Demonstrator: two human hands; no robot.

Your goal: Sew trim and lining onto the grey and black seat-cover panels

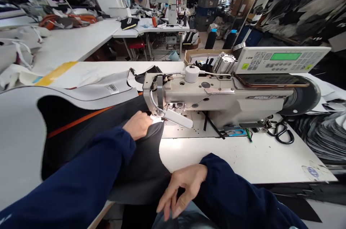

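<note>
A beige industrial sewing machine (216, 101) stands on a white table (243, 157). Black fabric (140, 164) with an orange stripe runs from the left under the machine's needle end. My left hand (138, 124) rests on that fabric right beside the needle area, fingers curled down onto the cloth. My right hand (183, 187) hangs at the table's near edge over the fabric's lower end, its fingers pinching the cloth's edge. Both arms wear dark blue sleeves.
A grey sheet with a barcode label (112, 88) lies left of the machine. Black scissors (283, 135) sit at the machine's right, a control panel (281, 59) above. Stacked dark pieces (324, 135) lie far right. Another sewing machine (170, 1) stands behind.
</note>
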